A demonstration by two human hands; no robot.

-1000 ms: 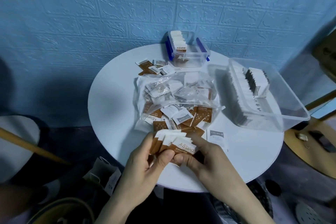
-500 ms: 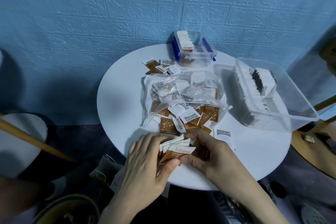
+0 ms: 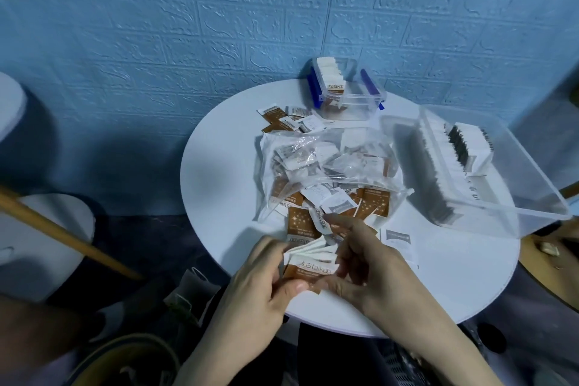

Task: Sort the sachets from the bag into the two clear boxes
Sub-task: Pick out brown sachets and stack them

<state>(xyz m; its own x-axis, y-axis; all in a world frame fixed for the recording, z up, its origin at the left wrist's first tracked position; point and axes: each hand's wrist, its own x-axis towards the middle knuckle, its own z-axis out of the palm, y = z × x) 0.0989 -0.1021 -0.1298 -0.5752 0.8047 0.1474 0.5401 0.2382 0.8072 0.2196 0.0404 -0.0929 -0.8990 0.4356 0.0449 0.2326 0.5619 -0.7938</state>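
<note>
both hands have squared the fanned sachets into a tighter stack (image 3: pixel 308 263) at the near edge of the white counter (image 3: pixel 219 172); top sachet brown and white, printed. left hand (image 3: pixel 257 288) and right hand (image 3: pixel 363 266) each keep a pinching grip clamped on the stack's ends. clear bag (image 3: pixel 326 163) lies just beyond.

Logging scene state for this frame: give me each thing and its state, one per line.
Left hand: holds the stack of sachets.
Right hand: pinches the same stack.
Stack of sachets: fanned, held over the table edge.
Bag: open, sachets spilling out.
Small box: lid off, partly filled.
Large box: open, sachets standing in rows.
</note>
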